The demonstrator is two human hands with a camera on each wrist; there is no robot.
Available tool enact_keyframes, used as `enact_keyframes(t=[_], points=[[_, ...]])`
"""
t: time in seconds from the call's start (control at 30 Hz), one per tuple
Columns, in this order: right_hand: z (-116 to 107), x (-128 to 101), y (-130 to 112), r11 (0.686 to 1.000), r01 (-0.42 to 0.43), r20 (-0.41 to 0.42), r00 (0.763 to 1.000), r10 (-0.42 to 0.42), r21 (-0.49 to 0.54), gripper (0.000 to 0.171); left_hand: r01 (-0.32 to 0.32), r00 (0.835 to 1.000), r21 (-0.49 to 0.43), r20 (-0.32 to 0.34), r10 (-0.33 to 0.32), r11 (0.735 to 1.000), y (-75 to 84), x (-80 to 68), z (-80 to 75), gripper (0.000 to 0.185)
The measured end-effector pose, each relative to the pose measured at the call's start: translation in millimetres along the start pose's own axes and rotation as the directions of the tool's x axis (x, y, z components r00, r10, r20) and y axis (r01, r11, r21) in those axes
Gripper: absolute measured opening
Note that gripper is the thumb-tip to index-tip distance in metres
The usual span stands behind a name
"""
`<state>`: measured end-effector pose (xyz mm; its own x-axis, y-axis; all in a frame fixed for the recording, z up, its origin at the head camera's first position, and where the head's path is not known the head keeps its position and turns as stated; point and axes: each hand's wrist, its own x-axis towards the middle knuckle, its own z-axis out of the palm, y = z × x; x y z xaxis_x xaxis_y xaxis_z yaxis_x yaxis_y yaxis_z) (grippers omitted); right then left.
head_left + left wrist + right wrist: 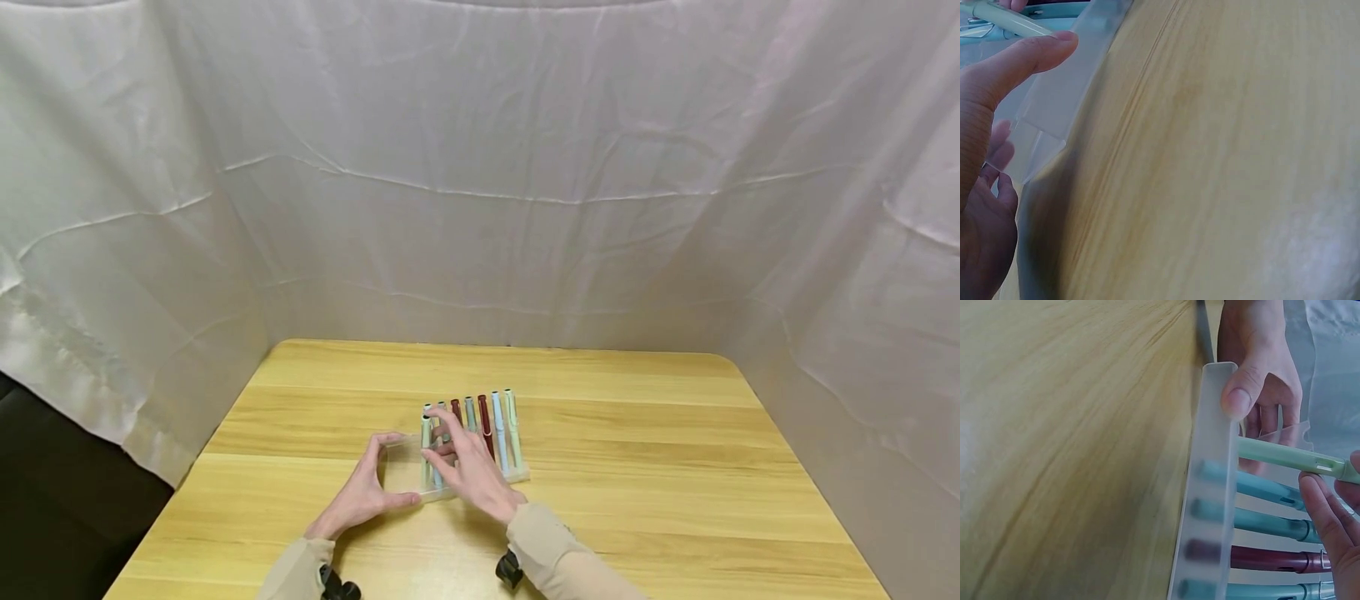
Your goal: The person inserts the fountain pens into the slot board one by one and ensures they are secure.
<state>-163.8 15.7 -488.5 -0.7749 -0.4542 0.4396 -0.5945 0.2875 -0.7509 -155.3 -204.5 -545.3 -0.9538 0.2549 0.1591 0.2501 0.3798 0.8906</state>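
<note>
A clear plastic pen stand lies on the table with several capped pens side by side in it. My left hand grips its left end, thumb on the front lip and fingers at the back edge. My right hand pinches a pale green pen near its capped end. That pen's lower end is behind the frosted front lip, close to my left thumb. Beside it lie a light blue pen, a teal pen and a dark red pen.
The wooden table extends on both sides of the stand. Pale fabric curtains hang behind it and at both sides. A dark object is beyond the table's left edge. Dark wrist devices are on both sleeves.
</note>
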Motion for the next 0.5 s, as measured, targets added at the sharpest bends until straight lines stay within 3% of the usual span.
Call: enact_keyframes(t=[0.5], points=[[8.0, -1.1, 2.2, 0.995, 0.025, 0.028, 0.999, -0.022, -0.095, 0.060, 0.002, 1.000, 0.013, -0.009, -0.002, 1.000, 0.5, -2.1, -1.6, 0.094]])
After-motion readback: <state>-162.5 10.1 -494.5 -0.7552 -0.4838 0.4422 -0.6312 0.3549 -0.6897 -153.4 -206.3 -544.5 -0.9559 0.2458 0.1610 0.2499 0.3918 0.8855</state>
